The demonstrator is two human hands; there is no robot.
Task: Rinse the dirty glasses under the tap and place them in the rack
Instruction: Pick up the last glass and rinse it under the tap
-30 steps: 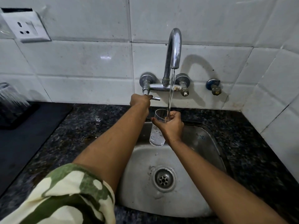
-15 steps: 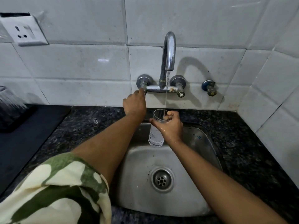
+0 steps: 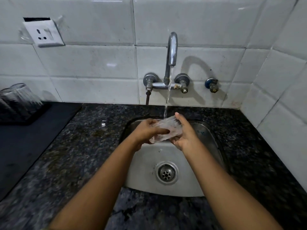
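Note:
A clear drinking glass [image 3: 166, 130] lies tilted on its side over the steel sink [image 3: 209, 140], right under the running stream from the chrome tap [image 3: 172, 50]. My left hand [image 3: 147, 131] grips its left end and my right hand [image 3: 185, 133] cups its right end, fingers spread along it. Water splashes over the glass, which is blurred. At the far left a black rack [image 3: 25, 113] holds an upturned clear glass [image 3: 18, 95].
Dark speckled granite counter [image 3: 86, 146] surrounds the sink, with a black mat [image 3: 33, 138] on the left. The drain [image 3: 166, 174] sits mid-basin. White tiled walls stand behind and at right, with a wall socket [image 3: 44, 34] and a small blue-capped valve [image 3: 211, 84].
My left hand has left the tap handle and come down onto the glass. The glass has gone from upright to tilted sideways, held in both hands. The water stream is stronger.

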